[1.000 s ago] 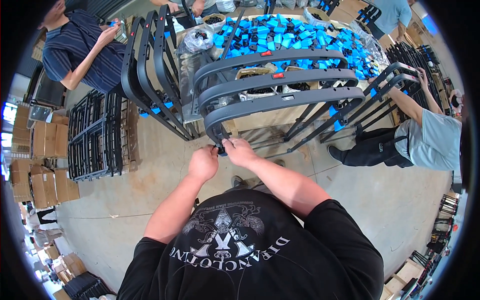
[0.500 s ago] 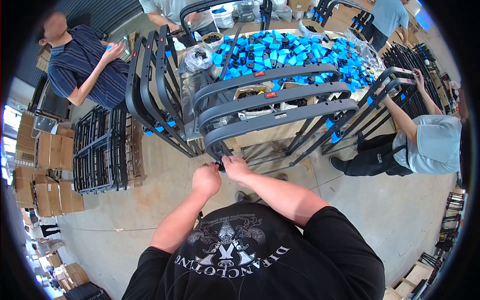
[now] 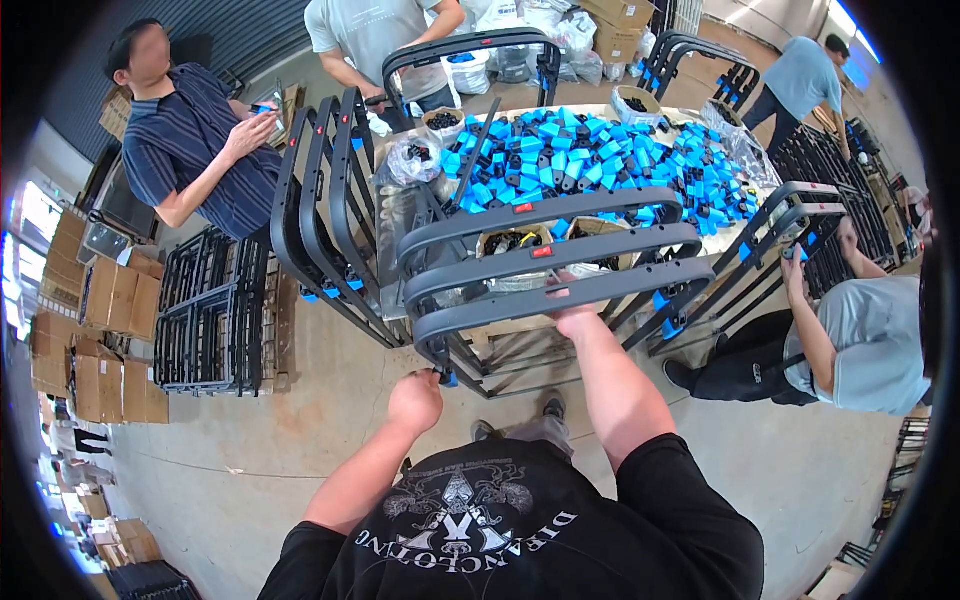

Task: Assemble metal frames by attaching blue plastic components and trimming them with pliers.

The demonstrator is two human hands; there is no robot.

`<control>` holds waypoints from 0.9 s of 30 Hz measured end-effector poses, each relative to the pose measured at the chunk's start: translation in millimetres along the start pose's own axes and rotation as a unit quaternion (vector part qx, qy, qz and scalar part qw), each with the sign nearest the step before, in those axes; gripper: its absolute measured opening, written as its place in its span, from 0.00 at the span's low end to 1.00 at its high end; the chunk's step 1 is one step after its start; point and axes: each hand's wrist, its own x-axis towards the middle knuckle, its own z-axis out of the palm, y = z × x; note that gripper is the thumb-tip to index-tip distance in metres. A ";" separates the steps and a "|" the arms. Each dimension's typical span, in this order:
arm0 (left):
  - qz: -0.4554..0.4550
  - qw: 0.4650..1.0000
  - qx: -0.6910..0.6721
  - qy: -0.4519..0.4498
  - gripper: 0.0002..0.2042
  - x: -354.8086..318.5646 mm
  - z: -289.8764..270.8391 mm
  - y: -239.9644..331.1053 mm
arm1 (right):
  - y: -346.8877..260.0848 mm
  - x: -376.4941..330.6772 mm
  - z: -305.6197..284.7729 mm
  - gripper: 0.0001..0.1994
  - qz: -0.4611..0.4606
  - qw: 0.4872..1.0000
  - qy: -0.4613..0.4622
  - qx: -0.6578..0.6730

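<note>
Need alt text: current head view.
A person's left hand holds the lower left end of the nearest dark frame; the right hand reaches partly behind it. Beyond, blue-and-black pieces cover much of a table, with co-workers around.

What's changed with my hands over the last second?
Your right hand has left the near frame's left end, moving forward and to the right; it's now by that frame's top bar, though whether it touches the bar is unclear. Your left hand is still at the left end. The blue parts are still heaped on the table.
</note>
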 end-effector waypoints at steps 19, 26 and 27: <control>-0.091 0.993 -0.032 0.061 0.14 -8.0 15.8 30.6 | 24.1 -2.8 53.3 0.13 0.039 0.953 -0.269 -0.130; -0.118 0.967 -0.193 0.118 0.17 -52.1 12.6 95.3 | -0.7 -74.8 -58.5 0.17 -0.229 0.695 -0.346 -0.588; -0.162 0.921 -0.349 0.055 0.26 -46.0 16.9 107.3 | -9.7 -90.3 -66.4 0.17 -0.277 0.633 -0.353 -0.631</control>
